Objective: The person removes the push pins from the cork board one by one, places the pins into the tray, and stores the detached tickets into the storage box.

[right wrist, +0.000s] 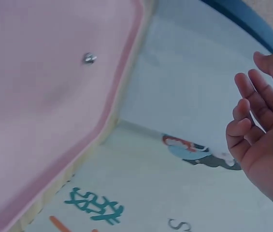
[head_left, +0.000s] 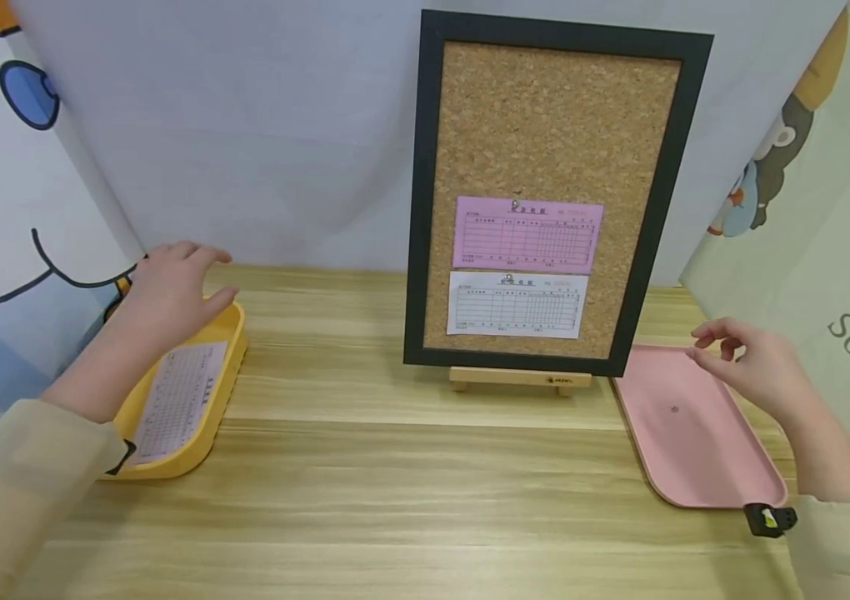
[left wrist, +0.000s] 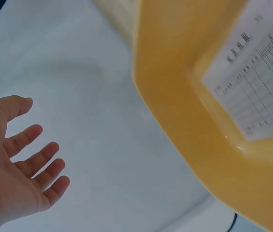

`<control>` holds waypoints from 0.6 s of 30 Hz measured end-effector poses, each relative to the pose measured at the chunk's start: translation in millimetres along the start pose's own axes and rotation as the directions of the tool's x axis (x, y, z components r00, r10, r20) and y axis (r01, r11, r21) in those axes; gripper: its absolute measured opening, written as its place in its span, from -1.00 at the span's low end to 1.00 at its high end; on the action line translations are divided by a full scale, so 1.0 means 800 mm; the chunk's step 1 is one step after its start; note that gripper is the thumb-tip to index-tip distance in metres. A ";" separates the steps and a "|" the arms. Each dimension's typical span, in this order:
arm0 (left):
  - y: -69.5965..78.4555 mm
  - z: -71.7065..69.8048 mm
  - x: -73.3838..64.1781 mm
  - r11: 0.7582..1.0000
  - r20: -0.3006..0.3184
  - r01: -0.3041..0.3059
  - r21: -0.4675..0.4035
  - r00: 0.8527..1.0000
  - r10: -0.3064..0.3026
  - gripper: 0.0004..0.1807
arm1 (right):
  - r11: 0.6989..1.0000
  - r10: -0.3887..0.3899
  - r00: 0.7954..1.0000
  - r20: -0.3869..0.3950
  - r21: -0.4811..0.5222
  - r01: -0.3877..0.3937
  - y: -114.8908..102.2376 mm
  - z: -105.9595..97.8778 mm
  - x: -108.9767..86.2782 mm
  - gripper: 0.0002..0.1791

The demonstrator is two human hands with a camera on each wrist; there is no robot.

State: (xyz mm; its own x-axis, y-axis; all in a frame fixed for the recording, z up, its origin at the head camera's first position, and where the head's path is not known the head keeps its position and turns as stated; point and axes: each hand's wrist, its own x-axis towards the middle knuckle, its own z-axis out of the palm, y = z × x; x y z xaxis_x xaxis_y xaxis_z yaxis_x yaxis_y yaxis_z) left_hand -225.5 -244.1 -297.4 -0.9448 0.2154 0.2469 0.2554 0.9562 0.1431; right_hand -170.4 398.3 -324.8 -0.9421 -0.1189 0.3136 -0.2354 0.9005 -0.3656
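My left hand point(head_left: 170, 292) hovers over the far end of a yellow basket point(head_left: 217, 406), fingers spread and holding nothing. A printed form slip point(head_left: 181, 392) lies in the basket, partly hidden by the arm. In the right wrist view, my right hand point(right wrist: 266, 130) has loosely bent fingers with nothing between them. It is above the right side of a pink tray point(head_left: 702, 467), where a small shiny pushpin point(right wrist: 89, 58) lies. On a black-framed corkboard point(head_left: 552, 125) are a pink form slip point(head_left: 500, 242) and, directly below, a white one point(head_left: 492, 308), each pinned near its top.
A small wooden easel point(head_left: 507, 377) props the corkboard up, tilted, toward the back of the wood-grain table point(head_left: 395, 500). Behind it hangs a pale backdrop point(head_left: 245, 125). Printed cartoon panels flank both sides, close to the basket and the tray.
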 end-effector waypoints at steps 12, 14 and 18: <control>0.056 0.008 -0.012 0.975 -0.187 -0.011 -0.221 0.982 -0.031 -0.50 | 0.998 -0.010 0.971 -0.240 0.060 0.025 -0.061 -0.006 0.007 -0.76; 0.066 0.011 -0.014 0.964 -0.219 -0.025 -0.266 0.975 -0.035 -0.51 | 0.997 -0.009 0.963 -0.270 0.075 0.030 -0.071 -0.007 0.008 -0.75; 0.082 0.017 -0.016 0.939 -0.291 -0.076 -0.336 0.956 -0.027 -0.55 | 0.992 0.000 0.943 -0.334 0.121 0.043 -0.093 -0.005 0.010 -0.72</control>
State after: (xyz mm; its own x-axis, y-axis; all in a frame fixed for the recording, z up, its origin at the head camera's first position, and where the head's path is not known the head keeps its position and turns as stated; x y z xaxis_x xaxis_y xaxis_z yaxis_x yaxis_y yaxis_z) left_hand -199.6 -181.0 -304.5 -0.8507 0.1229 0.5111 0.3808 0.8144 0.4378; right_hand -159.9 332.3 -291.8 -0.8085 0.0277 0.5878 -0.3026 0.8372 -0.4557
